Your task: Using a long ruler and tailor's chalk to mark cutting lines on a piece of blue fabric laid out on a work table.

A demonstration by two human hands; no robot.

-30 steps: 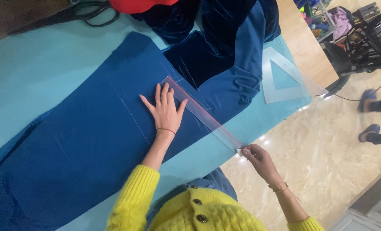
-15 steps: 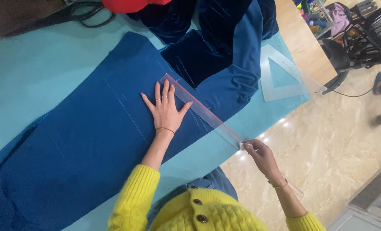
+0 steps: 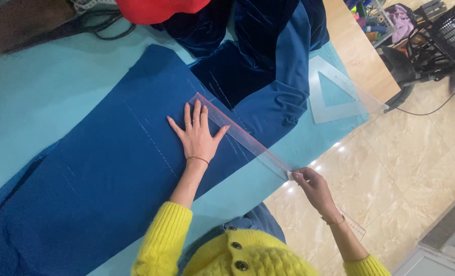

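Left hand (image 3: 199,137) flat on blue fabric (image 3: 110,168) (fingers spread), right hand (image 3: 313,186) grip pinching clear ruler (image 3: 242,137) end

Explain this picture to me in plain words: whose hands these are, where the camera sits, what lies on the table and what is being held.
No machine here: a person in a yellow sweater works with bare hands, and the camera sits on their head, looking down. The left hand lies flat, fingers spread, on a blue fabric spread over a turquoise table, pressing on a long clear ruler. The right hand pinches the ruler's near end, off the table edge. Faint chalk lines cross the fabric. Darker blue velvet is bunched further back, and a clear set square lies at the table's right edge.
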